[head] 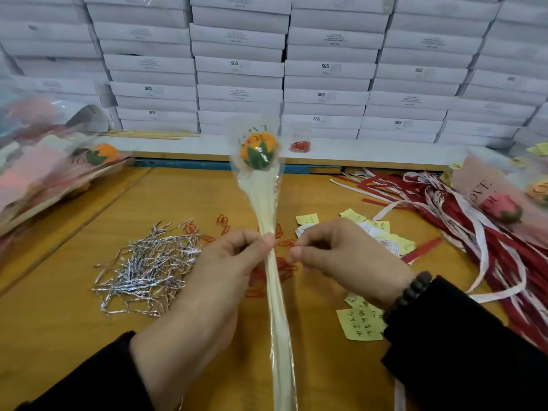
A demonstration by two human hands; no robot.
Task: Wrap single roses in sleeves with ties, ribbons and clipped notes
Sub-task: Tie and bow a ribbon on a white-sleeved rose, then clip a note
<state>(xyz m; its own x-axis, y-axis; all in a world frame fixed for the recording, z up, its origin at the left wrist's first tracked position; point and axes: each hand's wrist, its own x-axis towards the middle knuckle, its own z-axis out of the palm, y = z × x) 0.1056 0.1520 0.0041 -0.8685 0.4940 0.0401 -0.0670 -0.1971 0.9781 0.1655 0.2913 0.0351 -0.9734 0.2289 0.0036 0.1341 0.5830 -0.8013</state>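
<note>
L hand point(234, 256) pinches sleeve point(268, 215) mid-stem, orange rose point(257, 151) up top, held upright over table point(74, 336). R hand point(341, 253) pinches sth small & red beside sleeve, prob a clip, can't tell. Ties point(145, 268) lie left, notes point(360, 324) right.

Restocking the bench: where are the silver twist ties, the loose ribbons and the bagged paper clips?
silver twist ties point(145, 268), head view, middle of the pile.
ribbons point(462, 232), head view, tangled centre.
bag of red paper clips point(300, 145), head view, on the clips.

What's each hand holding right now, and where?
Left hand pinches the sleeved rose at its gathered stem. Right hand pinches something small and red beside it, too small to identify.
</note>
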